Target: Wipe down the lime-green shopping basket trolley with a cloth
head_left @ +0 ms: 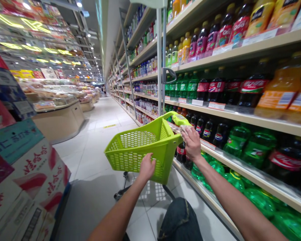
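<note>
A lime-green plastic shopping cart (pixel 137 142) with perforated sides stands in front of me, beside the drink shelves. My right hand (pixel 191 140) is at the end of its handle (pixel 180 119), fingers closed over a crumpled white wipe (pixel 184 128) that presses on the handle. Against the near side of the basket rests my left hand (pixel 147 166), its fingers curled and partly hidden at the perforated wall. Inside the basket I see only green plastic.
Shelves (pixel 240 112) of bottled drinks run along the right, close to the cart. Stacked cartons (pixel 37 167) stand at the left. A rounded display counter (pixel 60 120) lies farther down the tiled aisle (pixel 97 124). My knee (pixel 179 221) shows below the cart.
</note>
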The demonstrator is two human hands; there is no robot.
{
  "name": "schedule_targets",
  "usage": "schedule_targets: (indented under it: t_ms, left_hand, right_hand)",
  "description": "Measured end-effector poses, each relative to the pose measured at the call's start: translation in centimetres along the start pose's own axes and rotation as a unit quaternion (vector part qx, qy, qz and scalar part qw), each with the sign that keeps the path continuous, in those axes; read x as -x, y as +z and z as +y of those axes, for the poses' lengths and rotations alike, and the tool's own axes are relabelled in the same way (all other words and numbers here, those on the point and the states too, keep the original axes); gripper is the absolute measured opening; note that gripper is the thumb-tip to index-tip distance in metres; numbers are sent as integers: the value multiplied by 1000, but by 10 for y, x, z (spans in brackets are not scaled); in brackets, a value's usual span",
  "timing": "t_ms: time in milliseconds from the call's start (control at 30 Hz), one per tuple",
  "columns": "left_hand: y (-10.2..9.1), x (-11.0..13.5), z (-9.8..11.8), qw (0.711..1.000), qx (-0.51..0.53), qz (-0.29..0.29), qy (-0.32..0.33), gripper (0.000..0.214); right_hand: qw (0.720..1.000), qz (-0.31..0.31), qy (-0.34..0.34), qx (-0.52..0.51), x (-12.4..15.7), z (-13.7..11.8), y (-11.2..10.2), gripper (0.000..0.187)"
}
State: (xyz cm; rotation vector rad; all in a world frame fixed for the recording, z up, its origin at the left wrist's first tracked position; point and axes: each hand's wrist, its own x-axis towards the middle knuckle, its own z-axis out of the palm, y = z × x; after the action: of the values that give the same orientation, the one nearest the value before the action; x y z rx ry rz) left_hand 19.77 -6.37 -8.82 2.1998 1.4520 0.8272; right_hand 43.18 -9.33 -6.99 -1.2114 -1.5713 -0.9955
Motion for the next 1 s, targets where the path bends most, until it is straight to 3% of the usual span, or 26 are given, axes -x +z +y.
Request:
schedule_targets:
  t_ms: [67, 233, 433, 500, 600, 667, 867, 1000]
  left_hand:
    - [2, 1, 2, 1000, -4, 3, 11, 39]
    - [3, 4, -3, 999, -34, -2, 24, 38]
    - [-4, 2, -14, 997, -71, 23, 3, 39]
    - [-5, 4, -16, 996, -86, 25, 0, 40]
    - [-7, 11, -19, 993, -117, 14, 12, 41]
    - [-10, 14, -24, 991, -136, 7, 15, 43]
    - [-20, 16, -36, 988, -154, 14, -19, 44]
    - [-25, 19, -42, 989, -147, 11, 3, 45]
  right_hand:
    - [1000, -5, 7, -4, 3, 0, 3, 33]
    - [976, -144, -145, -79, 47, -23, 7, 31]
    - [999, -16, -6, -28, -4, -10, 6, 33]
    - [997, -52, -43, -34, 3, -19, 13, 32]
    - [973, -146, -162, -72, 38, -44, 25, 30]
    - [960, -168, -202, -93, 49, -59, 31, 29]
    - [986, -101, -123, -46, 9, -69, 51, 32]
    - [962, -184, -191, -66, 37, -82, 63, 29]
